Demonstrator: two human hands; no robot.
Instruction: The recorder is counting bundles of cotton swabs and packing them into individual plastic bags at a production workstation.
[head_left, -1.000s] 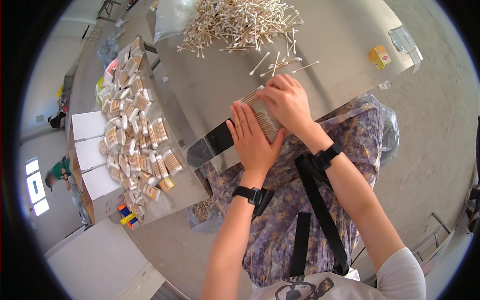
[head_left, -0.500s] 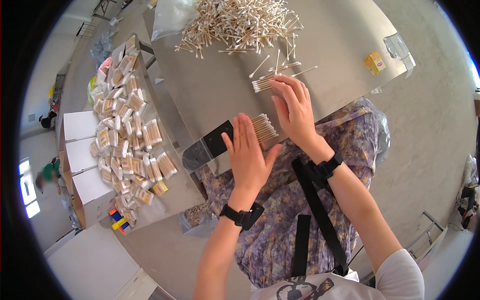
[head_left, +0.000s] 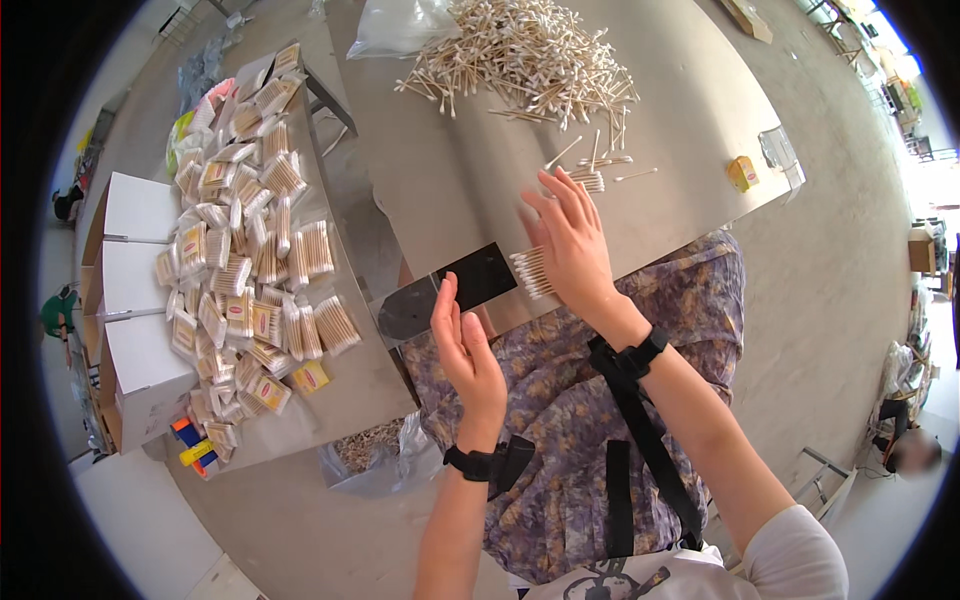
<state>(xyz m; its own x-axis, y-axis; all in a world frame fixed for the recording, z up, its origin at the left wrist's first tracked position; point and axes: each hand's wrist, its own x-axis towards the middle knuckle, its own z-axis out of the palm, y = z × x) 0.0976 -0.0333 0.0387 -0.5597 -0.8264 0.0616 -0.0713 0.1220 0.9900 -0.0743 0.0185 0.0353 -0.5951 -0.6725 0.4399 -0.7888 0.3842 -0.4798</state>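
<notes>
A row of wooden cotton swabs (head_left: 532, 272) lies side by side near the table's front edge. My right hand (head_left: 575, 250) is over its right end, fingers stretched out and slightly blurred; whether the palm touches the swabs is hidden. To the left, my left hand (head_left: 470, 365) is held on edge with straight fingers, holding nothing. Its fingertips are close to a black rectangular plate (head_left: 478, 277) on the table. A clear plastic bag (head_left: 408, 312) lies at the plate's left end. Beyond my right fingertips is a smaller bunch of swabs (head_left: 590, 181), with several loose ones around it.
A large heap of swabs (head_left: 540, 65) covers the far side of the metal table (head_left: 690, 120), beside a clear bag (head_left: 400, 28). A yellow packet (head_left: 742, 173) sits far right. Many bagged swab packs (head_left: 240, 300) cover the left table, next to an opened white carton (head_left: 145, 275).
My left hand has moved off the swab row, toward me, and turned on edge. My right hand has come nearer, from the small bunch to the row's right end. The whole view has shifted.
</notes>
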